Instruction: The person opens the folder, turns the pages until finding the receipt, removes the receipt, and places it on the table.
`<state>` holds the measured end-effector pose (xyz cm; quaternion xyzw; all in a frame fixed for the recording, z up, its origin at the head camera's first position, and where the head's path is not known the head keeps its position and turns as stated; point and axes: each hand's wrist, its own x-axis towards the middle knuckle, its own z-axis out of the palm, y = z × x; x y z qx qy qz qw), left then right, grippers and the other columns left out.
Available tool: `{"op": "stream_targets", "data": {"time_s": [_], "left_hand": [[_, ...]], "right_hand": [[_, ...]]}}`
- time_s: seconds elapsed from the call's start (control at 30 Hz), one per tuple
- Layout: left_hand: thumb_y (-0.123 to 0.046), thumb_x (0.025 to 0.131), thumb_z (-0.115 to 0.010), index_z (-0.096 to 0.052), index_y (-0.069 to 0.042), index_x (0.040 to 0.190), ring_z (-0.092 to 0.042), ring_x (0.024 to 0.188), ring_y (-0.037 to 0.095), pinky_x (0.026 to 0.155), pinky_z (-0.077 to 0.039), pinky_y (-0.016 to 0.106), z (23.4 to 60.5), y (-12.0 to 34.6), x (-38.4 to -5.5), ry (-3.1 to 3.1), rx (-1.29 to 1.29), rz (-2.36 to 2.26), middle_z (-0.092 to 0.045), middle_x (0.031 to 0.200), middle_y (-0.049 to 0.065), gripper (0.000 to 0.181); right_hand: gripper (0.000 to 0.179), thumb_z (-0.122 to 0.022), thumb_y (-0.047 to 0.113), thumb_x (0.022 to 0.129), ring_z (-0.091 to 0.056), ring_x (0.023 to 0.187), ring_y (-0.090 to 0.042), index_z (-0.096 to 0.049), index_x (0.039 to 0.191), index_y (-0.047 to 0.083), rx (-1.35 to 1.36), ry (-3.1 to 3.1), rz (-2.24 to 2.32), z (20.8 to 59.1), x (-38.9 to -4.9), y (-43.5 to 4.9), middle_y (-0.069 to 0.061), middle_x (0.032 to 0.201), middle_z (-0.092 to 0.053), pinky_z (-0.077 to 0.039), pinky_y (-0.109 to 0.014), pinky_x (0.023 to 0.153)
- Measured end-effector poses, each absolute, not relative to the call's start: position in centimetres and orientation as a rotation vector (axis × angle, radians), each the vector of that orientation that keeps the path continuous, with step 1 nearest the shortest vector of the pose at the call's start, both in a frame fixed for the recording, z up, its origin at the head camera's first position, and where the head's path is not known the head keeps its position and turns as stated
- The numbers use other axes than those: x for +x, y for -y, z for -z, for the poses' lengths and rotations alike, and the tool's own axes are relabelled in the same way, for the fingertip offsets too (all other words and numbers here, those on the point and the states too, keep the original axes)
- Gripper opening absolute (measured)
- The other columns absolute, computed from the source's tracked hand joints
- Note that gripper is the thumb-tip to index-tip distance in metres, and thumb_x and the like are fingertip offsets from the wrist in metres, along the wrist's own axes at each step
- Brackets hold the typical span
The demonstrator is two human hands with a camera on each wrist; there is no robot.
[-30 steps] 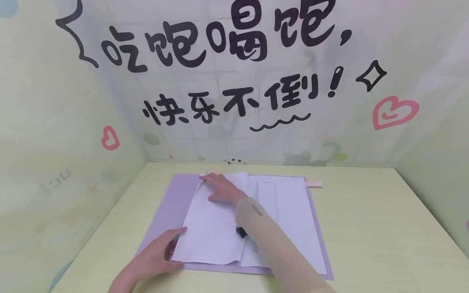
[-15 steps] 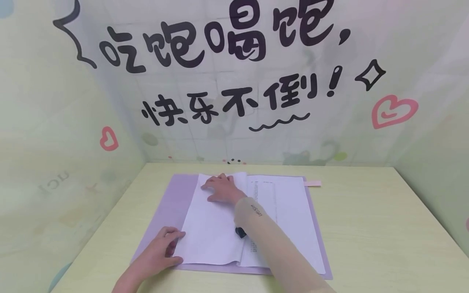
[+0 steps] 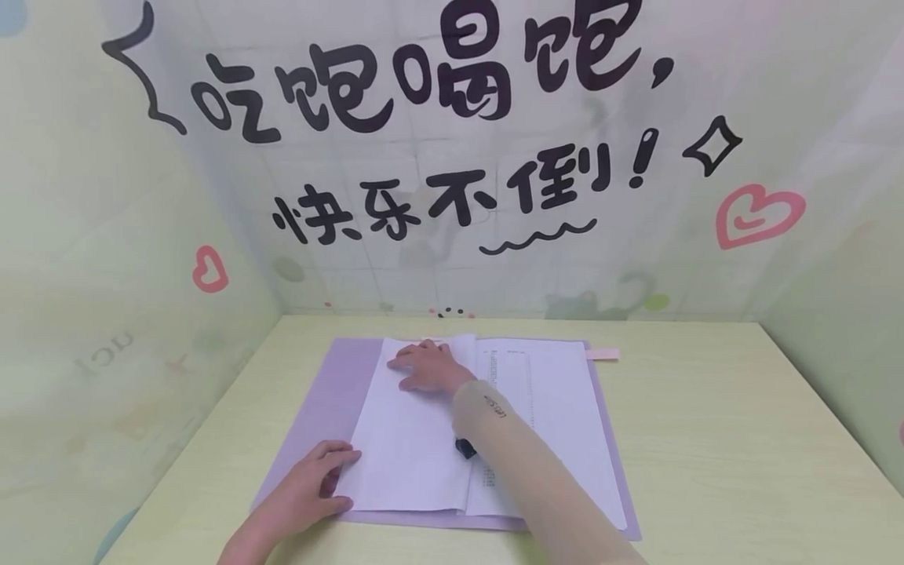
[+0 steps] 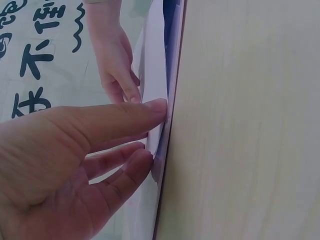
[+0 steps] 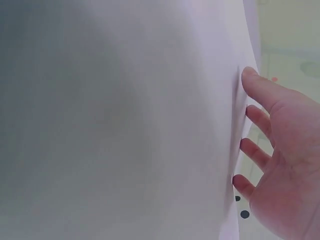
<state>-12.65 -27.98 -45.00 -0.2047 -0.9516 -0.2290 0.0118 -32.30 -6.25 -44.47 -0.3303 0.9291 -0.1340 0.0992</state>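
Observation:
A purple folder (image 3: 339, 384) lies on the table with paper sheets on it. A blank white sheet (image 3: 410, 459) covers its middle left, beside a printed page (image 3: 568, 416) on the right. My left hand (image 3: 300, 486) is at the sheet's near left corner, its thumb (image 4: 132, 120) on the near edge and its index finger at the left edge. Near the far edge, my right hand (image 3: 432, 369) rests on the blank sheet with fingers spread. In the right wrist view, its fingertips (image 5: 250, 75) touch the paper along that edge. My right forearm hides part of the printed page.
A pale pink strip (image 3: 603, 354) sticks out past the folder's far right edge. Under my right sleeve (image 3: 530, 463) shows a small black object (image 3: 466, 448). Fabric walls with black lettering (image 3: 466, 192) enclose the pale wooden table (image 3: 734, 439).
My right hand has shifted slightly right, off the blank sheet's left edge, and the raised far left corner now lies flat. My left hand has moved only slightly at the near corner.

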Motion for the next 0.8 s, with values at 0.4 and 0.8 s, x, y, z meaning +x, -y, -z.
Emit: {"op": "stream_targets", "data": {"time_s": [0.4,0.8], "left_hand": [[-0.015,0.070,-0.086,-0.066,0.000,0.121,-0.060,0.099,0.020,0.088,-0.054,0.033,45.0,27.7,-12.6,2.973,-0.614,0.669,-0.059,0.125,0.012,0.057],[-0.017,0.069,-0.087,-0.066,-0.002,0.122,-0.059,0.101,0.018,0.090,-0.054,0.033,45.0,27.5,-12.8,3.001,-0.571,0.671,-0.059,0.126,0.010,0.058]], "right_hand": [[0.045,-0.061,0.031,0.098,-0.035,0.147,-0.027,-0.054,0.141,0.024,-1.024,-2.759,0.734,41.6,-33.5,2.2,-0.001,0.152,-0.048,-0.022,-0.061,0.120],[0.048,-0.064,0.030,0.096,-0.037,0.144,-0.028,-0.052,0.143,0.024,-0.833,-2.848,0.968,39.1,-33.1,-5.4,-0.001,0.151,-0.049,-0.022,-0.062,0.119]]}}
